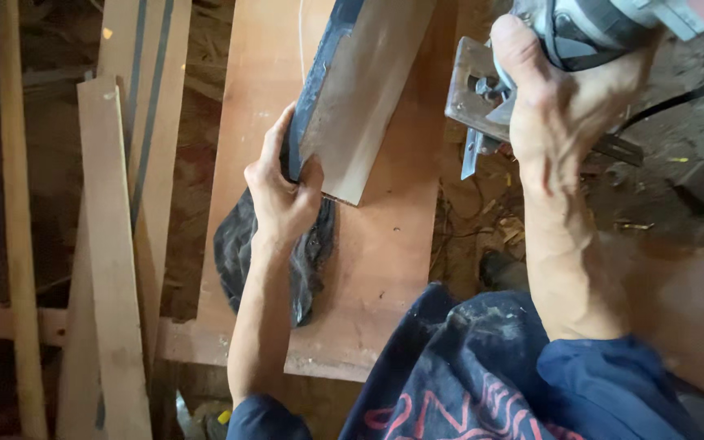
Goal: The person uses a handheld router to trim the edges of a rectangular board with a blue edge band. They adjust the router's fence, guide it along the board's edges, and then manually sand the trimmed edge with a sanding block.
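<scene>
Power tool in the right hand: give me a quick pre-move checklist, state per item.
1. Left hand grips the near end of the short board: ok.
2. Right hand holds the power tool lifted, off to the board's right side and not touching it: ok.
3. Short board lies flat on the wide plank: cannot tell, its near end looks raised.
4. Dark cloth sits under the left wrist, near the board end: not ok.
5. Black cord trails off to the right, away from the board: ok.
6. Blade or cutter state: cannot tell, hidden by the hand.
</scene>
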